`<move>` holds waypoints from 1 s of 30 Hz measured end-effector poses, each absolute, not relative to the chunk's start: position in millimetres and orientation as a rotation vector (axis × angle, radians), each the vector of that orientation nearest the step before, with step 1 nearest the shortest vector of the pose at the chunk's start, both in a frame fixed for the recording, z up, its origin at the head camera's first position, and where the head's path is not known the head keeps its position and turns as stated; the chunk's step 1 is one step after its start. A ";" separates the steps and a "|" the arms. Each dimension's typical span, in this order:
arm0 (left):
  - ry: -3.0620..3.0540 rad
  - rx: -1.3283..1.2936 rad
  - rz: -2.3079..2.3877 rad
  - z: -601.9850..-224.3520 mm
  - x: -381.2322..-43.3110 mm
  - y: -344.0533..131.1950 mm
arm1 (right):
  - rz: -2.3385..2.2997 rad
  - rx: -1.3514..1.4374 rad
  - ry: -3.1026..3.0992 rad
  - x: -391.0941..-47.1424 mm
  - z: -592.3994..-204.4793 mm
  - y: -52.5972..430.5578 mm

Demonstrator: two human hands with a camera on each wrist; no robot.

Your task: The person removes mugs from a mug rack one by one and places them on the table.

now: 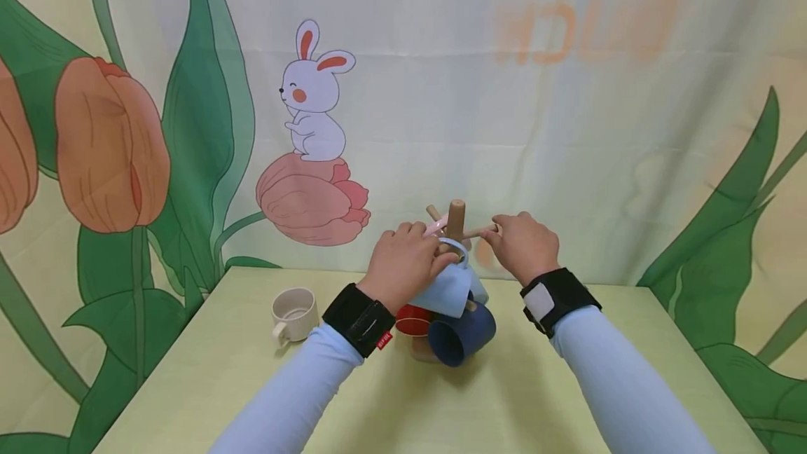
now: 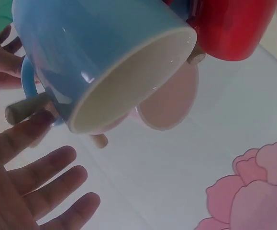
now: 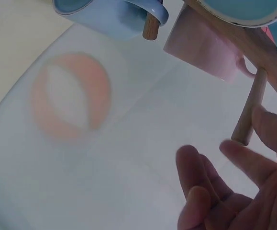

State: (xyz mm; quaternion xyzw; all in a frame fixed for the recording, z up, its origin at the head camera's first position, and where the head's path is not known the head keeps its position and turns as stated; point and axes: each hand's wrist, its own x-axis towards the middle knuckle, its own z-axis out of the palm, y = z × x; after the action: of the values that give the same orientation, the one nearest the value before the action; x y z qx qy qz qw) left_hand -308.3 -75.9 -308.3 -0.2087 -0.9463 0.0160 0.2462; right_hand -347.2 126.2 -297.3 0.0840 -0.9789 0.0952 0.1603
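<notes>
A wooden mug tree (image 1: 457,219) stands on the table with several mugs hanging from its pegs. My left hand (image 1: 403,265) is at a left-front peg (image 2: 26,109), index fingertip against it and the other fingers extended. A light blue mug (image 2: 105,52) hangs by its handle from that peg, mouth tilted down. With thumb and index finger, my right hand (image 1: 525,245) pinches the tip of a bare right peg (image 3: 248,112). Lower down hang a dark blue mug (image 1: 476,331) and a red mug (image 2: 234,28). A pink mug (image 3: 200,48) hangs behind, mostly hidden in the head view.
An off-white mug (image 1: 296,314) stands upright on the pale green table (image 1: 252,384), left of the mug tree, its handle toward me. A printed curtain (image 1: 441,111) with tulips and a rabbit hangs behind the table.
</notes>
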 end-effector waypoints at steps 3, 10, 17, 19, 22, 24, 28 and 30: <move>-2.599 -0.570 -0.096 -305.5 -314.3 -87.0 | 0.271 0.215 -2.722 -339.0 -293.8 124.7; -2.665 -0.522 -0.282 -297.8 -340.9 -115.2 | 0.260 0.292 -2.703 -318.5 -281.4 106.8; -2.777 -0.551 -0.394 -291.8 -368.3 -123.2 | 0.229 0.364 -2.749 -304.2 -282.2 83.9; -2.798 -0.575 -0.391 -290.2 -374.9 -121.3 | 0.198 0.376 -2.752 -301.2 -284.1 77.8; -2.829 -0.604 -0.370 -288.8 -382.9 -116.4 | 0.129 0.382 -2.741 -297.8 -287.7 69.5; -2.844 -0.615 -0.343 -288.6 -387.3 -112.4 | 0.067 0.380 -2.729 -296.7 -290.3 65.1; -2.857 -0.644 -0.291 -288.2 -393.0 -104.0 | -0.021 0.379 -2.711 -296.8 -294.7 59.5; -2.855 -0.662 -0.265 -287.0 -394.5 -99.6 | -0.048 0.377 -2.689 -297.0 -295.7 58.4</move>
State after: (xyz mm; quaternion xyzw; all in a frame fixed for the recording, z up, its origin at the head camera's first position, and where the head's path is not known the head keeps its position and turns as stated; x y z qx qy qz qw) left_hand -394.5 -99.6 -287.0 -0.2239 -0.9654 -0.0896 0.0992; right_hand -297.0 58.4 -295.7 0.1357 -0.9678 -0.0174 0.2111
